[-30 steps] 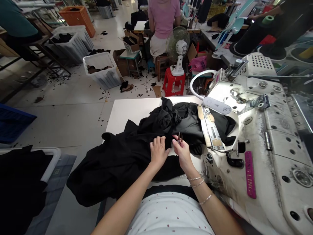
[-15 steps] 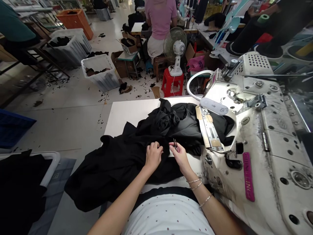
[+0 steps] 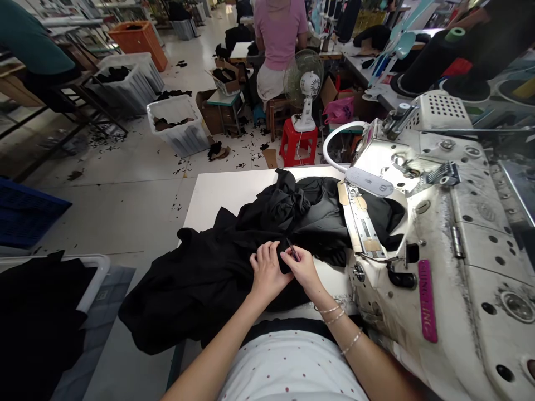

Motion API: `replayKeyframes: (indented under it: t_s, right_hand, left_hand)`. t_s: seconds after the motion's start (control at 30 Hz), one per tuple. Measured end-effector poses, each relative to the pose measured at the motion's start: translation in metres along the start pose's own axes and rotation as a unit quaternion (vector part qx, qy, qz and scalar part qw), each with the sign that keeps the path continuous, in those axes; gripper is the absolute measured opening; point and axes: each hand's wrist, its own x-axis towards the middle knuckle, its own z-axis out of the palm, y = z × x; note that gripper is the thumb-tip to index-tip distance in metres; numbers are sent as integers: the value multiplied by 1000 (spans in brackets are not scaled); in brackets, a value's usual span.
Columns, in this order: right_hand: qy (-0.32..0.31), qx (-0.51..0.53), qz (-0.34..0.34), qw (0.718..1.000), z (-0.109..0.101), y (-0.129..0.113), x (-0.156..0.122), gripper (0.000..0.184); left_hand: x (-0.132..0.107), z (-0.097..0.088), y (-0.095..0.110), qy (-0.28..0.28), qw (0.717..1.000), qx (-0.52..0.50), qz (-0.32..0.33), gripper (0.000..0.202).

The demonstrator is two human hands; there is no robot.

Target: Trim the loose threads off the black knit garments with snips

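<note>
A large heap of black fabric (image 3: 200,278) lies bunched over the white table, its far right end running under the sewing machine's arm. My left hand (image 3: 267,273) rests on the near part of this cloth, fingers curled and pinching it. Right beside it, my right hand (image 3: 303,270) is closed around small dark thread snips (image 3: 293,252), whose points stick out past the fingers toward the fabric. Both hands meet at the thumbs, over the cloth. The palms and the cloth edge between the fingers are hidden.
The large white sewing machine (image 3: 443,234) fills the right side, with its lamp (image 3: 370,181) over the cloth. A bin (image 3: 96,284) piled with black fabric stands at left. Beyond the table are a fan (image 3: 310,83) on a red stool (image 3: 297,143) and a seated co-worker (image 3: 281,33).
My right hand has moved left with the snips, up against my left hand. The left hand has turned and shifted slightly right on the cloth. The whole view has shifted a little.
</note>
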Motion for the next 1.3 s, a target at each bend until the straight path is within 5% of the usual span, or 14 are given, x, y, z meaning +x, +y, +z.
replayKeyframes:
  t_s: [0.17,0.27,0.47,0.7,1.0,1.3]
  right_hand:
    - [-27,10,-17,999,-7,-23,-16,24]
    - [-42,35,-18,998,-19,-23,-24,28]
    - [-46,132,69,988,-34,4,-39,42]
    - [-81,141,111,981,-28,10,-37,43]
    - [-79,144,120,979,-20,-2,-38,42]
    - [-51,115,107,986,-19,-2,-40,42]
  left_hand:
    - [1,-23,3,9,992,-114,47,25]
    - [4,-46,-4,-56,971,-232,26,22]
    - [18,-70,-9,-192,840,-490,-136,11]
    - [22,-65,-10,-242,780,-544,-192,17]
    - [19,-57,-15,-249,743,-573,-241,18]
    - [18,-55,-16,-245,744,-575,-237,18]
